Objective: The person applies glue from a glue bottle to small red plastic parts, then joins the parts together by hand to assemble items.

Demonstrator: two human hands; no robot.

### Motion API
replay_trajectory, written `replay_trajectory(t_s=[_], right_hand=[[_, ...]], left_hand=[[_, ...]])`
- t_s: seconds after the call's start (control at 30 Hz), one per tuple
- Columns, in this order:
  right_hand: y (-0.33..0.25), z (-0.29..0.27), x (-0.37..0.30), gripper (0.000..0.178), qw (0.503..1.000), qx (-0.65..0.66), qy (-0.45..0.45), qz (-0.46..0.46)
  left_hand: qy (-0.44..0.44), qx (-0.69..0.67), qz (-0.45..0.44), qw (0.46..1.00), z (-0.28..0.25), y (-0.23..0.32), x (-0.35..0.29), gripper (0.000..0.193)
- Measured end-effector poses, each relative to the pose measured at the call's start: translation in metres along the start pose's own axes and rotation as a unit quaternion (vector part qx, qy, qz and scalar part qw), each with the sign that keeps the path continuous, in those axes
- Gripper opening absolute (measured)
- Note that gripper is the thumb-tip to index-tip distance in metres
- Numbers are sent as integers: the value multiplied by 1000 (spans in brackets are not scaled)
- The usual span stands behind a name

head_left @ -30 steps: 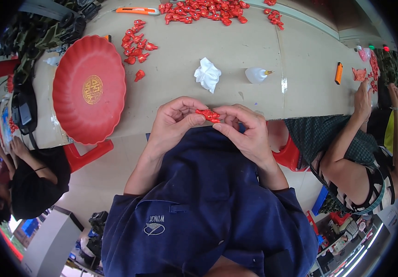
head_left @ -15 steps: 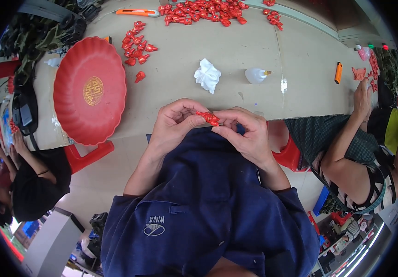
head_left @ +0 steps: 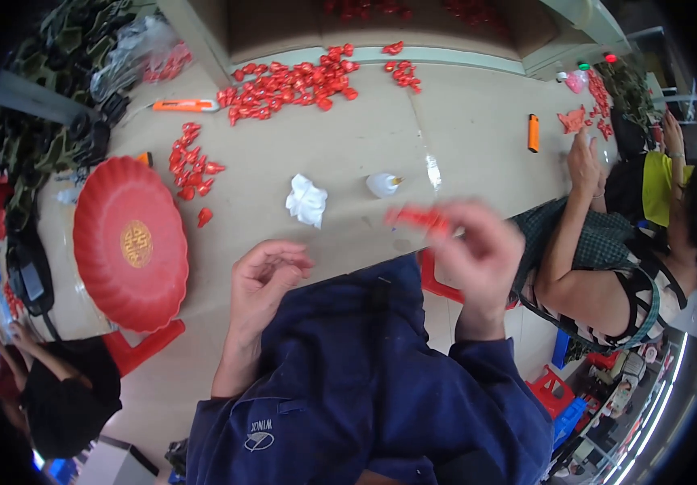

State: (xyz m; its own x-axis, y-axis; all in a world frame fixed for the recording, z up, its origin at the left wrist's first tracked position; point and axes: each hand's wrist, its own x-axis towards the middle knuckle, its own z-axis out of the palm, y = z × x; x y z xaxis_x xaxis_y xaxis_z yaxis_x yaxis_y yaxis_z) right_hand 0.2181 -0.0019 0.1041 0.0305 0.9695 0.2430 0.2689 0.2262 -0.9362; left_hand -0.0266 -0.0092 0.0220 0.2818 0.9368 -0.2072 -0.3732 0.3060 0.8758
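My right grip point(head_left: 482, 250) is clamped on a small red piece point(head_left: 417, 218), raised by the counter point(head_left: 348, 137) near its edge — blurred, so I can't tell exactly where my fingertips sit. My left grip point(head_left: 264, 279) is loosely curled, nothing seen in it. I'd do best to pinch the piece firmly without squeezing hard — and steer it clear of the small white bottle point(head_left: 382, 185) nearby.
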Motion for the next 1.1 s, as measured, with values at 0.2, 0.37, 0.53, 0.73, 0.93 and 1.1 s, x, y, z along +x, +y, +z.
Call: replay_trajectory(t_s=[0.2,0.37,0.53,0.73,0.93,1.1], right_hand=[[116,-52,162,29,979,-132,71,137],[171,-76,231,39,974,-142,70,163],[118,-46,176,42,936,-346,67,20],[73,-39,48,39,962,-239,-55,122],[70,16,14,55,984,-137,-24,107],[92,33,12,46,980,-186,-49,45]], left_hand=[[91,131,-2,987,-10,1,6,13],[167,259,47,950,-11,1,5,13],[199,584,215,757,-11,9,14,22],[287,763,123,566,-8,4,31,36],[240,640,210,699,-11,2,41,24],[214,640,227,703,-16,0,44,23]])
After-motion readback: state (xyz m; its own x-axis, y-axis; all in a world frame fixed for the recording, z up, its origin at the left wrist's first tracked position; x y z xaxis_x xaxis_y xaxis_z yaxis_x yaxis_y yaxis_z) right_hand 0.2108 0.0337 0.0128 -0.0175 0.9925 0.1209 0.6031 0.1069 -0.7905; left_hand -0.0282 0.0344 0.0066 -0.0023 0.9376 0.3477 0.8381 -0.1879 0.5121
